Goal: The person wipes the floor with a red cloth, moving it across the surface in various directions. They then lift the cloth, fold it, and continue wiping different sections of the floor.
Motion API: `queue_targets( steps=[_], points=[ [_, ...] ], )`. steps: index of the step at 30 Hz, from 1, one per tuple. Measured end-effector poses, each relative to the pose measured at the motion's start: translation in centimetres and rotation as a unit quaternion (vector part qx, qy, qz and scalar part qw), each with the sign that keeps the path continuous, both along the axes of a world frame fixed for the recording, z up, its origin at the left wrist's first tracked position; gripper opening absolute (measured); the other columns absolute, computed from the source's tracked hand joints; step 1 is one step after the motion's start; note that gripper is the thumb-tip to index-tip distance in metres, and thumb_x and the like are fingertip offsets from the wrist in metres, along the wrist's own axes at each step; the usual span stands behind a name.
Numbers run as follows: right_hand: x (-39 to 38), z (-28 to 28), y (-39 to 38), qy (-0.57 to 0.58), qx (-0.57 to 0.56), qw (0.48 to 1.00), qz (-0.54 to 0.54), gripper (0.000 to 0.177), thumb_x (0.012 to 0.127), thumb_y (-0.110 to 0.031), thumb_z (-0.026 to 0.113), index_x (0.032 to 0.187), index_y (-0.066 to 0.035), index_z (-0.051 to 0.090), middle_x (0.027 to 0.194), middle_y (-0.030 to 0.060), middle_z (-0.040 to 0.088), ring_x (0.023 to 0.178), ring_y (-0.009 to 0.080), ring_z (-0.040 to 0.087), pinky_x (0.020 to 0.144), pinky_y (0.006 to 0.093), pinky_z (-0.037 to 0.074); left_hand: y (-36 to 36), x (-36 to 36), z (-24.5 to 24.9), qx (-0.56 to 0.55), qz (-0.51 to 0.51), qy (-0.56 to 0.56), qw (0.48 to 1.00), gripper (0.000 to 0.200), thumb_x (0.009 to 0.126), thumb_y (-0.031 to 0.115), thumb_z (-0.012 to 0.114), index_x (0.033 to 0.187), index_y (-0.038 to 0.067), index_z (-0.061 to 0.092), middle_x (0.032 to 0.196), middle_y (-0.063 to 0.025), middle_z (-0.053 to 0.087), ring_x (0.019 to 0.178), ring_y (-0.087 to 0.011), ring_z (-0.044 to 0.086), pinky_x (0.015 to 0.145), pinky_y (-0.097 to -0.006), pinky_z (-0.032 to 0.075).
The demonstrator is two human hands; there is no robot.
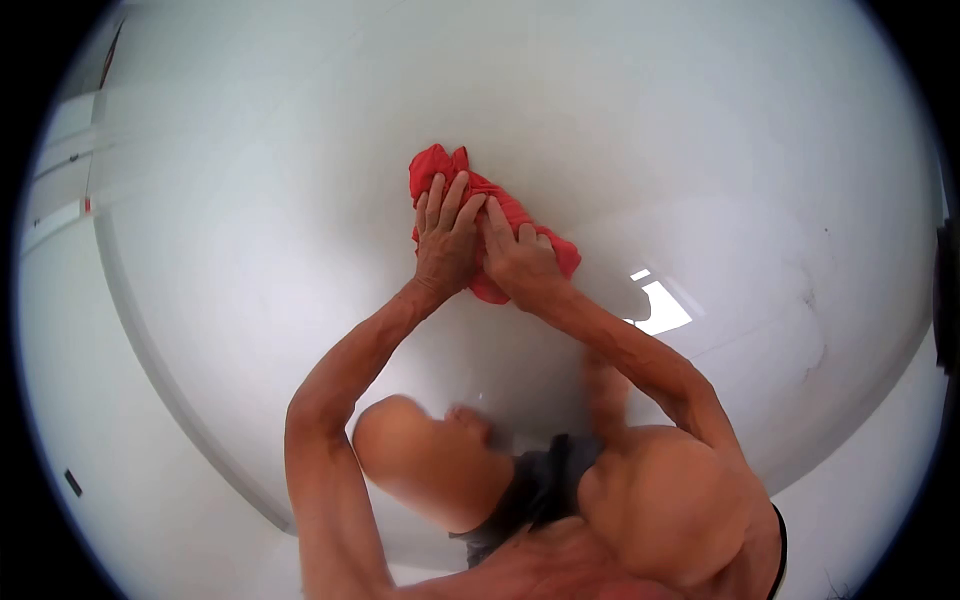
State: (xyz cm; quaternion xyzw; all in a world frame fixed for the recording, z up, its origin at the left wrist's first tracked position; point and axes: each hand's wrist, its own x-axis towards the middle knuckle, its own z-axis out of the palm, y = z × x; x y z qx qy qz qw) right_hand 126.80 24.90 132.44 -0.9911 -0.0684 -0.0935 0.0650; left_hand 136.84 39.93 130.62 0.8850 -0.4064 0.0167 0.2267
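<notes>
A crumpled red cloth (508, 205) lies on a glossy pale floor (300, 150), a little above the middle of the head view. My left hand (447, 238) presses down on its left part, fingers stretched out flat across the fabric. Right beside it, my right hand (525, 262) bears on the cloth's lower right part; its index finger points forward and the other fingers curl into the fabric. The two hands almost touch at the fingertips. Folds of cloth stick out beyond the left fingers, below the hands and to the right.
My bent knees and dark shorts (540, 485) fill the bottom of the view. A bright window-like reflection (662, 308) shines on the floor at right. Thin dark marks (808, 300) show farther right. A grey strip (150, 350) runs along the left, with pale panels beyond.
</notes>
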Motion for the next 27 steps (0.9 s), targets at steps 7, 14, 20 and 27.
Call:
queue_targets(
  steps=[7,14,20,27],
  points=[
    [-1.7,-3.2,6.9,-0.021,-0.020,0.996,-0.082,0.050,0.080,-0.020,0.074,0.125,0.002,0.071,0.150,0.0173,0.058,0.075,0.0254,0.061,0.060,0.0348,0.058,4.5,-1.3,-2.6,-0.030,-0.006,0.022,0.999,0.045,0.090,0.011,0.070,0.135,0.009,0.062,0.162,-0.0150,0.044,0.154,-0.0404,0.030,0.124,-0.0584,0.023],
    [-1.8,-2.6,9.6,-0.010,-0.059,0.984,-0.169,0.058,0.074,-0.013,0.076,0.130,0.001,0.068,0.153,0.0146,0.057,0.079,0.0297,0.066,0.063,0.0380,0.060,5.0,-0.6,-2.8,-0.134,-0.017,0.002,0.991,0.041,0.087,0.008,0.071,0.127,0.006,0.067,0.154,-0.0174,0.053,0.148,-0.0432,0.041,0.119,-0.0594,0.031],
    [0.7,-2.8,11.4,-0.029,-0.008,0.972,-0.234,0.063,0.086,-0.013,0.071,0.147,-0.001,0.057,0.152,0.0185,0.057,0.100,0.0428,0.071,0.082,0.0435,0.060,4.5,3.8,-3.1,-0.252,-0.085,0.130,0.955,0.027,0.094,0.012,0.060,0.117,0.003,0.071,0.149,-0.0201,0.057,0.148,-0.0451,0.040,0.121,-0.0616,0.028],
    [0.7,1.8,10.5,0.023,0.023,0.956,-0.293,0.064,0.088,-0.020,0.072,0.147,-0.002,0.055,0.152,0.0222,0.055,0.110,0.0432,0.068,0.088,0.0443,0.059,3.5,2.1,2.5,-0.160,-0.089,0.101,0.978,0.032,0.094,0.014,0.063,0.125,0.006,0.069,0.157,-0.0166,0.048,0.153,-0.0438,0.031,0.126,-0.0585,0.021]
  ],
)
